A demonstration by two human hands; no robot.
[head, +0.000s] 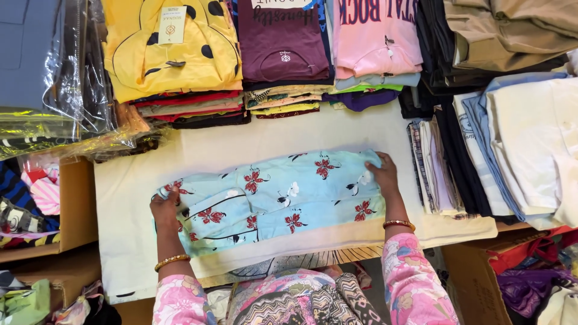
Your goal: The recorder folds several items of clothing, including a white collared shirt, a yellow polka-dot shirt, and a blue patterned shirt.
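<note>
Pink floral sleeves come up from the near edge, and both hands press flat on a light blue flowered garment (283, 195) lying across the white counter (126, 198). Her left hand (165, 210) pins the crumpled left end; her right hand (382, 173) grips the far right corner. Folded into a long band already, it looks about halfway done; the left end wants tidying. Beyond sit stacks of folded shirts (283, 54).

Packaging-wise, upper left of the frame has a stack of clear plastic bags (72, 78) with folded clothes inside, shiny and crinkled. There's a small cream paper tag (171, 24) on the yellow spotted shirt (174, 54) at the top. Brown cardboard boxes sit lower left (75, 204) and lower right (475, 283).
</note>
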